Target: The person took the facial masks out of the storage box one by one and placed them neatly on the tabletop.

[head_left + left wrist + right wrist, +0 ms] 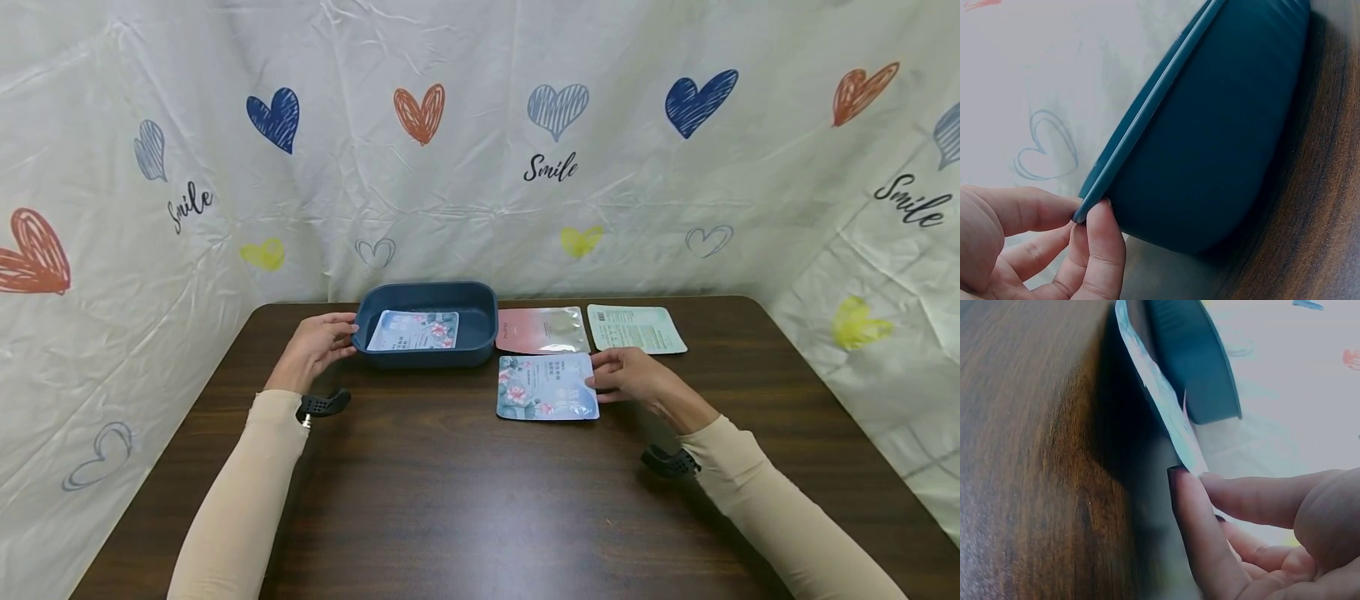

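Note:
My left hand point(313, 348) pinches the left rim of a dark blue plastic bin point(420, 360); the left wrist view shows thumb and fingers on either side of the rim. Inside the bin lies a light blue floral sachet point(414, 331). Between the thumb and fingers of my right hand point(633, 379) is the right edge of a second light blue floral sachet point(547, 387), held to the right of the bin and in front of it. In the right wrist view this sachet point(1163, 394) appears nearly edge-on, raised over the table.
A pink sachet point(542, 331) lies just right of the bin, and a mint green sachet point(636, 327) lies beyond it, both near the back edge of the dark wooden table point(465, 500). A white curtain point(465, 192) with printed hearts hangs behind.

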Demonstrator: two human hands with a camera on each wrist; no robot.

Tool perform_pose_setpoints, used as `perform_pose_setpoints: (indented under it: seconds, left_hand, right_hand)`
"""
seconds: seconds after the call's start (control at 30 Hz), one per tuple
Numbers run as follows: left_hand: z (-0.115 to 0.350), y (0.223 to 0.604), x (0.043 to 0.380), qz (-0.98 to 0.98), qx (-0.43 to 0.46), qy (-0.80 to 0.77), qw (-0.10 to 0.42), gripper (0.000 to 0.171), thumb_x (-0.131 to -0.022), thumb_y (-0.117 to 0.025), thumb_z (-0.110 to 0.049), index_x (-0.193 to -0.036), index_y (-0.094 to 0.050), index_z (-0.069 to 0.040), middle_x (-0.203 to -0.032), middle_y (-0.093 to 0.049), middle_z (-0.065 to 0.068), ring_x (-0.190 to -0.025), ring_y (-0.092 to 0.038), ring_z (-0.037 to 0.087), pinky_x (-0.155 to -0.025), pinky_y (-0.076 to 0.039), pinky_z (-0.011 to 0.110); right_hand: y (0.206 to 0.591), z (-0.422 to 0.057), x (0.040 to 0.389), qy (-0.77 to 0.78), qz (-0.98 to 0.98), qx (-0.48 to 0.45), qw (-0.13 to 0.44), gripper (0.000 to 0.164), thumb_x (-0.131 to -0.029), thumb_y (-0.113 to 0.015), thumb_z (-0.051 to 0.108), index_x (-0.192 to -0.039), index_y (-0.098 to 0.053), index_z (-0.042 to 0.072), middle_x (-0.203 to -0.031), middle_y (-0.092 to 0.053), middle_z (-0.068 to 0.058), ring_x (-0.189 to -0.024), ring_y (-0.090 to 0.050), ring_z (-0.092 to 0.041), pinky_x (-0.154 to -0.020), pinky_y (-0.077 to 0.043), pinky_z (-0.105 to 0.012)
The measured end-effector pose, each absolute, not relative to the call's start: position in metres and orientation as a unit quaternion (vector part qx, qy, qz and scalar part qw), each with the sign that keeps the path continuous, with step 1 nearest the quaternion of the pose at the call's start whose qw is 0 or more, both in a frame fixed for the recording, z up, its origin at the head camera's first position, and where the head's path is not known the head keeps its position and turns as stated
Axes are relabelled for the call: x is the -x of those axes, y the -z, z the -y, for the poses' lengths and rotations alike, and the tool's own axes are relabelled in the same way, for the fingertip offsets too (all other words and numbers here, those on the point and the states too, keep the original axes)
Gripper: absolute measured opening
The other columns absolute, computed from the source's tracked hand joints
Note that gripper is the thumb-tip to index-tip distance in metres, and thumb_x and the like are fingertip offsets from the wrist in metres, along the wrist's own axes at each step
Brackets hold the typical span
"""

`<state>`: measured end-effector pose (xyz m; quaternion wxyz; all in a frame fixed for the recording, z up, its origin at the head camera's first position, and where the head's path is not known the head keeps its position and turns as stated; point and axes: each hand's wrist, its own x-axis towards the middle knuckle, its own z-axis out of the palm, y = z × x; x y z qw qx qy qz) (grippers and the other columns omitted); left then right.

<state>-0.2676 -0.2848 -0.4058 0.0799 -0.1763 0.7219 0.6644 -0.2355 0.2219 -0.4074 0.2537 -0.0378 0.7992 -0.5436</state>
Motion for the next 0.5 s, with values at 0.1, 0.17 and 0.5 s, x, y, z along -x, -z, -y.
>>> perform_pose_setpoints:
  seconds: [0.1, 0.17, 0.5]
  left_hand:
    - [0.285, 0.406, 0.267, -0.722, 0.176, -0.664, 0.080, 0.044, -0.103, -0.059, -0.014, -0.146, -0.054, -0.008, -0.135, -0.054, 0.016, -0.087, -0.063, 0.015, -0.079, -0.058, 0.022]
    - [0.285, 0.405, 0.267, -0.722, 0.175, -0.664, 0.082, 0.044, -0.103, -0.059, -0.014, -0.146, -0.054, -0.007, -0.136, -0.053, 0.017, -0.087, -0.062, 0.015, -0.079, -0.058, 0.022]
    - [0.285, 0.405, 0.268, -0.719, 0.179, -0.666, 0.085, 0.045, -0.103, -0.060, -0.015, -0.147, -0.053, -0.008, -0.142, -0.052, 0.019, -0.088, -0.062, 0.015, -0.080, -0.058, 0.023]
  right_hand:
    - [0.408, -0.222, 0.236, 0.527, -0.810, 0.035, 0.253, 0.056, -0.097, -0.066, 0.004, -0.143, -0.041, -0.015, -0.110, -0.066, -0.016, -0.090, -0.065, -0.015, -0.082, -0.061, -0.033]
    - [0.408, -0.222, 0.237, 0.514, -0.820, 0.032, 0.251, 0.055, -0.097, -0.066, 0.005, -0.142, -0.043, -0.015, -0.113, -0.066, -0.018, -0.093, -0.065, -0.017, -0.084, -0.061, -0.035]
    - [0.393, -0.229, 0.239, 0.437, -0.866, 0.069, 0.234, 0.043, -0.104, -0.058, 0.018, -0.133, -0.056, -0.013, -0.123, -0.068, -0.026, -0.109, -0.069, -0.033, -0.091, -0.058, -0.043]
